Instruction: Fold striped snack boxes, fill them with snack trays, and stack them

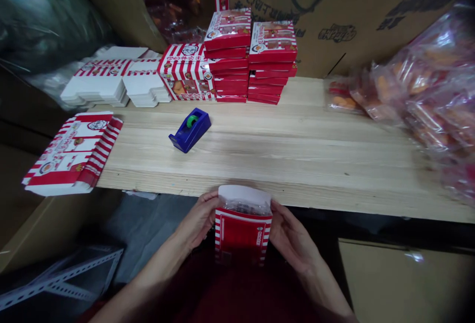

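Observation:
Both my hands hold a red-and-white striped paperboard box (241, 236) upright, just in front of the wooden table's near edge. My left hand (198, 219) grips its left side, and my right hand (293, 236) grips its right side. The top of the box has a white flap, with a clear plastic-covered section below it. The contents behind the plastic are too dim to identify. The box's lower end is partly lost against my dark red sleeve or shirt.
On the pale wooden table (282, 155) stand a blue tape dispenser (190, 130) and stacks of red boxes (230, 56). A flattened striped carton (74, 155) lies at the left, and bags of orange snacks (419, 90) are piled at the right. Cardboard (334, 16) stands behind.

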The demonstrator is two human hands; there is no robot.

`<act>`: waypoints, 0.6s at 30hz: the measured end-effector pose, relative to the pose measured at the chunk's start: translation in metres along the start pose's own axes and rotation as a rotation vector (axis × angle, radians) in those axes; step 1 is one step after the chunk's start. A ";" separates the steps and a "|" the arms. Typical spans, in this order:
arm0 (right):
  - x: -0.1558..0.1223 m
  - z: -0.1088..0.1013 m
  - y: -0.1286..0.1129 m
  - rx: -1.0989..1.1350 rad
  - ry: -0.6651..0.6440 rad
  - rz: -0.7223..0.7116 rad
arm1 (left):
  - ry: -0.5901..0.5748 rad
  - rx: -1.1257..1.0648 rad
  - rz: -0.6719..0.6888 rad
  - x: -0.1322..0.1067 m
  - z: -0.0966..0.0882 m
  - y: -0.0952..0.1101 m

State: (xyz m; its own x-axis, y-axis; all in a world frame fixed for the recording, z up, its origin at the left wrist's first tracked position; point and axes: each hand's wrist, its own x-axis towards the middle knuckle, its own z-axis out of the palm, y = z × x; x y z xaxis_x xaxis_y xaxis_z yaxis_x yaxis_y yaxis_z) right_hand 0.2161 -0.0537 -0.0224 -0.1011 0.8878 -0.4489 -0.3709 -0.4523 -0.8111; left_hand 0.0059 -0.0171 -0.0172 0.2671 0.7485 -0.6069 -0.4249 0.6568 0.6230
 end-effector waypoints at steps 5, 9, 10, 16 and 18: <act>0.007 -0.007 0.001 0.173 0.008 0.103 | -0.044 0.034 -0.030 0.004 0.001 0.004; 0.009 -0.010 -0.008 0.101 0.023 0.045 | -0.152 0.146 0.032 0.008 -0.003 0.005; 0.009 -0.011 -0.010 0.066 -0.007 0.017 | -0.200 0.198 0.061 0.009 -0.006 0.006; 0.011 -0.034 -0.008 -0.171 -0.191 -0.195 | -0.483 0.571 0.290 0.007 -0.029 0.020; 0.012 -0.040 -0.004 -0.196 -0.198 -0.224 | -0.530 0.684 0.350 0.006 -0.029 0.022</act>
State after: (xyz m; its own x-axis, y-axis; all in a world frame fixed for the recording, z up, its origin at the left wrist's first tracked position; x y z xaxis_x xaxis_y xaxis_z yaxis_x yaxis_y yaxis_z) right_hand 0.2536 -0.0451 -0.0395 -0.2217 0.9572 -0.1861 -0.2222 -0.2354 -0.9461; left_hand -0.0274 -0.0005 -0.0216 0.6518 0.7472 -0.1299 0.0008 0.1707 0.9853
